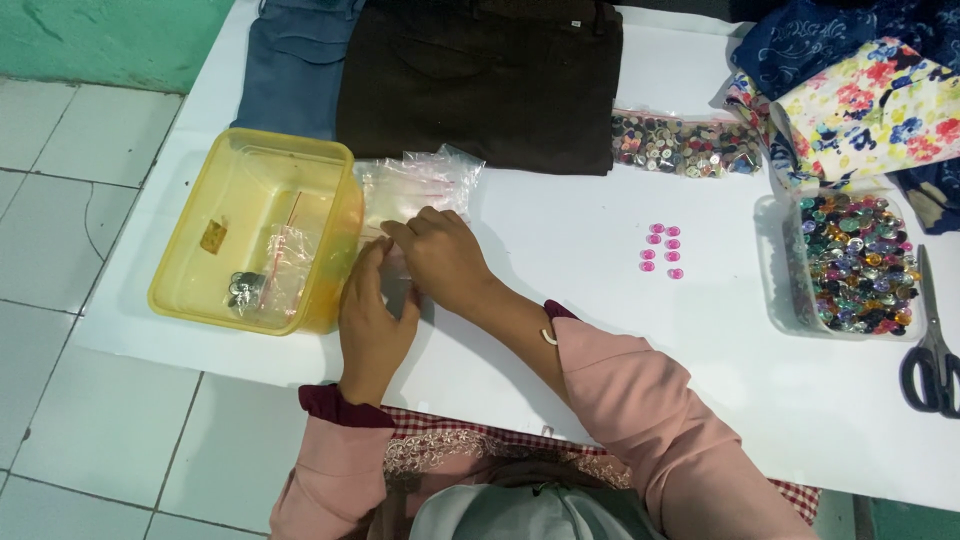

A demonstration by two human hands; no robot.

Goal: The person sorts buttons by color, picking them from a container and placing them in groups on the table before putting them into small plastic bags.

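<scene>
Both hands pinch a small clear bag between them.

A broad bare stretch of the white surface lies open between the two hands and the small cluster of pink round buttons, and more bare room runs along the near edge to the right. On the left, the yellow translucent plastic tub stands just beside the left hand, with the pile of clear plastic zip bags touching the right hand. Farther back the folded dark brown trousers and the clear bag of mixed buttons close the way, while the clear tray of coloured buttons and the dark-handled scissors block the right edge
</scene>
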